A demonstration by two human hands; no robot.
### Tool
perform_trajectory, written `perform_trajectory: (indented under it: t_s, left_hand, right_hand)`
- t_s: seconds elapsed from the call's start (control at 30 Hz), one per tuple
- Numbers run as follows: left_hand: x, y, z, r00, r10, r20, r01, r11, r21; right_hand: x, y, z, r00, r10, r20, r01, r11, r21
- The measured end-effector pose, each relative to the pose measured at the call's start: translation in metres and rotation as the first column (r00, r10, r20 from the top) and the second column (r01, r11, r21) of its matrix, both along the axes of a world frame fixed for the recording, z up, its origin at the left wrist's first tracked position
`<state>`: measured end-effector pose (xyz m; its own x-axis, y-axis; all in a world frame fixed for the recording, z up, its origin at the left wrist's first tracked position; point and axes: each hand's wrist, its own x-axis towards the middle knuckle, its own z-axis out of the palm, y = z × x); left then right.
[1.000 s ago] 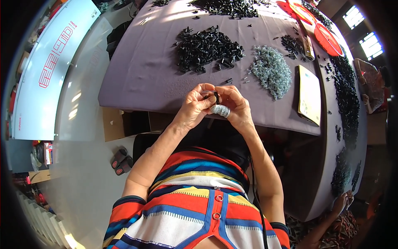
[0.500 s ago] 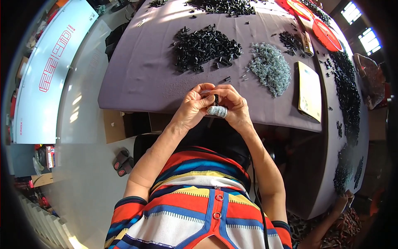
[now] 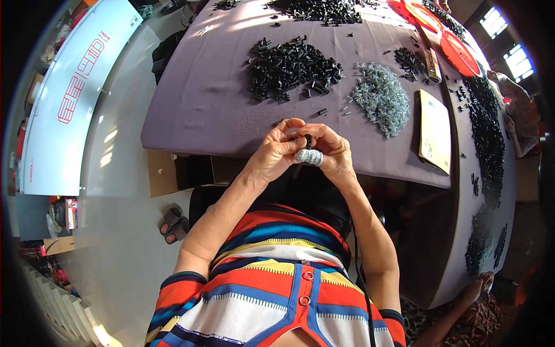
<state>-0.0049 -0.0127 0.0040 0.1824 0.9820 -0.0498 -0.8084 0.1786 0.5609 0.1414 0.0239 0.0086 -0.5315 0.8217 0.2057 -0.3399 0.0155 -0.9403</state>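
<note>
Head view: small black piece (image 3: 308, 140) in both hands, many loose parts on the table (image 3: 185, 107)

Shows, at centre, the small black piece held between the hands at the table's near edge, apparently in mid-handling; impossible to tell how nearly finished. Left hand (image 3: 274, 149) narrowed to a thumb-and-finger pinch on it; right hand (image 3: 335, 151) likewise closed in from the other side, with a grey-white wrapping (image 3: 309, 157) seemingly around the thumb. Just beyond, a few stray black pieces (image 3: 322, 112), then a large black heap (image 3: 292, 69) and, to its right, a heap of pale, clear-looking parts (image 3: 380, 98): judging by quantity, much left to handle. Impossible to separate worked from unworked pieces in either heap. Farther right, a yellowish booklet-like item (image 3: 433, 132); beyond, a far black heap (image 3: 318, 10) and red baskets (image 3: 459, 53).
</note>
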Motion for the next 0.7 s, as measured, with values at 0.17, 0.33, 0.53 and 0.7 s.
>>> perform_trajectory:
  t_s: [0.17, 0.33, 0.53, 0.7]
  left_hand:
    - [0.0, 0.001, -0.003, 0.999, -0.011, -0.036, 0.01, 1.0, -0.026]
    - [-0.004, 0.001, -0.011, 0.999, -0.031, 0.038, 0.031, 0.999, -0.016]
    - [-0.002, 0.001, -0.012, 1.0, -0.009, 0.018, 0.01, 0.998, -0.056]
    - [-0.004, 0.003, -0.016, 0.999, -0.047, 0.008, 0.048, 0.998, -0.033]
  right_hand:
    - [-0.001, 0.0, -0.008, 0.997, -0.065, 0.037, 0.063, 0.996, 0.064]
    - [-0.003, -0.002, -0.009, 0.995, -0.086, 0.047, 0.083, 0.995, 0.063]
    - [-0.005, -0.003, -0.01, 0.997, -0.081, 0.014, 0.081, 0.996, 0.024]
    - [-0.003, -0.003, -0.007, 0.995, -0.082, 0.054, 0.08, 0.996, 0.045]
